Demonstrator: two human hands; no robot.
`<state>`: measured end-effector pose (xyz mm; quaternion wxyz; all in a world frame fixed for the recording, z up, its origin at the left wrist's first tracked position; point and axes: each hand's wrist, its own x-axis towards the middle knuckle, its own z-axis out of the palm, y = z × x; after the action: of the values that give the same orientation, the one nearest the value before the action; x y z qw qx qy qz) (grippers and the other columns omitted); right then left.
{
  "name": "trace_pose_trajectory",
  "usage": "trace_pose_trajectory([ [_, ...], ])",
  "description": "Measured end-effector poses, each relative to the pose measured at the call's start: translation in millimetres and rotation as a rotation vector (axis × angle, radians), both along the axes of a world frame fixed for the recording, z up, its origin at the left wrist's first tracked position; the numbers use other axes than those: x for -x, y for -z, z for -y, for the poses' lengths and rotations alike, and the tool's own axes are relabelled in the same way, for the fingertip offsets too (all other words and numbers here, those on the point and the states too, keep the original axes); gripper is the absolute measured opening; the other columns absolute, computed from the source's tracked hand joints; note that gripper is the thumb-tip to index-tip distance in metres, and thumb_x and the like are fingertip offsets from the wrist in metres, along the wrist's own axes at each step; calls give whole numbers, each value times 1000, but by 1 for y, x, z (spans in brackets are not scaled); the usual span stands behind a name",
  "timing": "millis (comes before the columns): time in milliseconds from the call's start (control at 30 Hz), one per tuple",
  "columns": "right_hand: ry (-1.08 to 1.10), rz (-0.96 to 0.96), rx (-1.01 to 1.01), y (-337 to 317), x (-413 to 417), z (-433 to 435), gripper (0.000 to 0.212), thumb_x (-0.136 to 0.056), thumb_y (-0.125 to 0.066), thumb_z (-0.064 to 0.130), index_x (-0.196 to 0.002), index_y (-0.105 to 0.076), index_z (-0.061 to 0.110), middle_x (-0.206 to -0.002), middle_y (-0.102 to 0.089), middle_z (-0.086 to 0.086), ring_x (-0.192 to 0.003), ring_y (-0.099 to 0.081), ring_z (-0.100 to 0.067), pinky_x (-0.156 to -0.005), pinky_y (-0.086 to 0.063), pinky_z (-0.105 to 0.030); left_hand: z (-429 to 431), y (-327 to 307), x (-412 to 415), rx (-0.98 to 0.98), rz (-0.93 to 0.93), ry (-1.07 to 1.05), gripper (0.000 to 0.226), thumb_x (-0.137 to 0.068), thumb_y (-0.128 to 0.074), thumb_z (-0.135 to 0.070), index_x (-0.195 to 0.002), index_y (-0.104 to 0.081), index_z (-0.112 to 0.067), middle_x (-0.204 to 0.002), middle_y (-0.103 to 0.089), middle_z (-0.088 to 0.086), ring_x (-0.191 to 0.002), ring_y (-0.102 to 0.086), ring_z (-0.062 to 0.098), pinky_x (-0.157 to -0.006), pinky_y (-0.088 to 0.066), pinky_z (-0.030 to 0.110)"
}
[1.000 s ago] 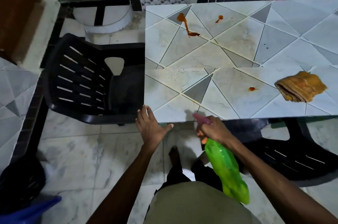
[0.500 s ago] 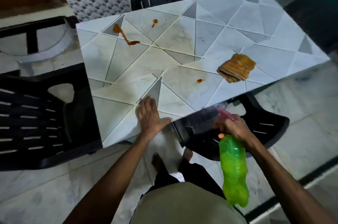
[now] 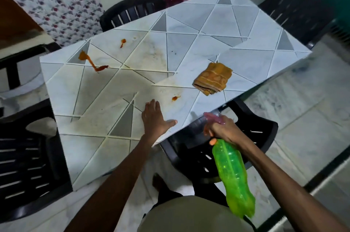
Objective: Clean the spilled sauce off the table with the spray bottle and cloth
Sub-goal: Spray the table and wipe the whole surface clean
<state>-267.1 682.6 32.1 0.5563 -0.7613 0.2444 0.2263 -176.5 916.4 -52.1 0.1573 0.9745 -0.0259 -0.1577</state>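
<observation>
A white table [image 3: 236,29] with grey triangle patterns carries orange-red sauce: a long streak [image 3: 91,61] at the far left, a small blot [image 3: 122,42] behind it, and a small spot [image 3: 175,98] near the front edge. A folded orange-brown cloth [image 3: 213,78] lies to the right of that spot. My left hand [image 3: 154,119] rests flat on the table near the front edge, fingers apart, just left of the small spot. My right hand [image 3: 221,130] grips the pink trigger head of a green spray bottle [image 3: 233,176], held just off the table's front edge, its body hanging towards me.
Black plastic chairs stand around the table: one at the left [image 3: 28,159], one tucked under the front edge [image 3: 251,137], one at the far side [image 3: 130,11], one at the far right [image 3: 295,8]. Pale marble floor [image 3: 303,110] lies to the right.
The view has swung left and closer. My left hand moved from the table's edge onto its top, further in. My right hand with the bottle has risen nearer the front edge.
</observation>
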Motion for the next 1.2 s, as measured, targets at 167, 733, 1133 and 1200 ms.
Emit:
trace_pose_trajectory([
  [167,160,136,-84,-18,-46,68,36,-86,-57,3,-108,-73,26,-86,-76,5,-64,-71,-10,-54,-53,-19,53,4,-28,65,-12,-7,125,-58,-65,-78,-154,-23,-9,-162,-17,12,-150,-14,30,-117,-16,49],
  [733,188,768,80,-54,-254,245,25,-99,-61,32,-116,-64,14,-96,-59,3,-72,-62,-10,-74,-61,-52,162,15,-148,-128,-167,246,140,-61,-85,-57,-153,2,2,-163,1,18,-152,-3,31,-121,-14,46],
  [1133,275,758,209,-39,-318,277,49,-88,-75,42,-127,-61,16,-108,-67,9,-83,-66,-4,-92,-55,-38,157,27,-158,-76,-176,313,142,-58,-86,-57,-153,1,5,-161,11,23,-151,2,33,-120,-16,42],
  [1200,233,724,261,-39,-318,282,68,-79,-82,45,-136,-53,21,-104,-63,16,-94,-65,-10,-93,-52,-33,156,26,-158,-65,-176,317,142,-59,-85,-58,-153,2,4,-161,12,21,-152,3,31,-120,-16,43],
])
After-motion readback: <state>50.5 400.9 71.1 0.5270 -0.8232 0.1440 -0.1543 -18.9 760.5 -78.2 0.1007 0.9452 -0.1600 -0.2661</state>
